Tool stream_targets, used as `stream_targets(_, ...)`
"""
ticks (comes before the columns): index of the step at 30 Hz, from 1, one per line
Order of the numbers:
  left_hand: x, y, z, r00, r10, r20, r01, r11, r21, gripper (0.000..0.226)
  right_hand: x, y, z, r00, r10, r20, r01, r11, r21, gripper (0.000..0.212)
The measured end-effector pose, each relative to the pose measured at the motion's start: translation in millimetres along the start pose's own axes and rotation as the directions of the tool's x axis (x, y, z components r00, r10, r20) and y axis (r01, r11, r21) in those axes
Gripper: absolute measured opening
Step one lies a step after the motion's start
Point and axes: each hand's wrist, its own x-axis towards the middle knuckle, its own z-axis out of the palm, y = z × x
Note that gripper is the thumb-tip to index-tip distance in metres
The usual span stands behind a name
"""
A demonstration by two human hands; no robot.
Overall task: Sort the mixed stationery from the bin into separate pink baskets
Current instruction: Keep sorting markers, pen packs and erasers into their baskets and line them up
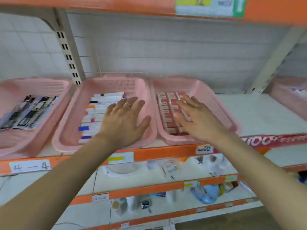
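Three pink baskets stand side by side on an orange-edged shelf. The left basket [54, 85] holds dark packaged pens [29, 110]. In the middle basket [69, 130] lie several white slim boxes [98, 110] with coloured ends. My left hand [123, 120], with a ring on one finger, hovers over this basket's right half with fingers spread and nothing in it. The right basket [216, 103] is packed with red-and-white small boxes [167, 110]. My right hand [197, 118] reaches over them, fingers straight and blurred, holding nothing.
A fourth pink basket [289, 95] shows at the far right edge. Bare white shelf [259, 113] lies between it and the right basket. Lower shelves [149, 181] carry a white bowl, plastic bags and small items. A slotted upright [69, 55] rises behind the baskets.
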Motion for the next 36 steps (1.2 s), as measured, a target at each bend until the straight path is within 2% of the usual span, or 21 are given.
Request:
stream_targets(10, 9.1, 200.9, 22.3, 0.998, 0.06, -0.008, -0.06, 0.998, -0.037, 0.075, -113.5, 166.1, -59.8, 0.987, 0.148, -0.061, -0.15, 0.989, -0.021, 0.057)
stream_targets(18, 41.6, 316.9, 37.8, 0.97, 0.241, 0.035, -0.24, 0.97, -0.042, 0.075, -175.5, 263.0, -93.5, 0.944, 0.316, -0.096, -0.317, 0.948, 0.002, 0.06)
stream_targets(23, 71.3, 380.1, 55.1, 0.927, 0.369, 0.067, -0.366, 0.929, -0.058, 0.08, -204.9, 314.0, -105.4, 0.898, 0.42, -0.132, -0.421, 0.907, 0.022, 0.061)
stream_targets(31, 134.0, 465.1, 93.9, 0.836, 0.54, 0.097, -0.536, 0.842, -0.06, 0.072, -213.6, 400.9, -117.6, 0.802, 0.573, -0.169, -0.571, 0.818, 0.063, 0.06)
stream_targets(36, 184.4, 503.0, 117.0, 0.779, 0.614, 0.127, -0.613, 0.788, -0.055, 0.082, -190.0, 458.4, -126.1, 0.761, 0.631, -0.148, -0.627, 0.775, 0.08, 0.062)
